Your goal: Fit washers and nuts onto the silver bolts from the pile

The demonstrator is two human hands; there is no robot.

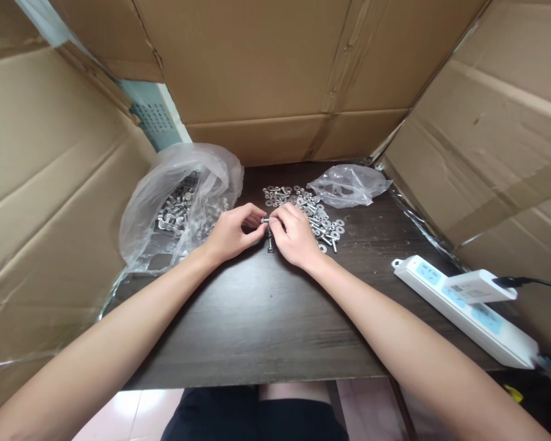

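My left hand (pixel 236 233) and my right hand (pixel 296 234) meet over the middle of the dark table. A small silver bolt (pixel 265 219) lies sideways between their fingertips, its right end covered by my right fingers. My left thumb and fingers close around its left end. Just below, another bolt (pixel 270 245) rests on the tabletop close to my right hand, partly hidden by it. Behind and right of my right hand spreads a loose pile of bolts, nuts and washers (pixel 321 219).
At left stands an open clear plastic bag (pixel 140 223) with many metal fasteners in it. A crumpled plastic bag (pixel 349 184) lies at the back right. A white power strip (pixel 468 315) with a plugged-in adapter (pixel 480 286) sits at right. Cardboard walls (pixel 275 67) enclose the table (pixel 257 331).
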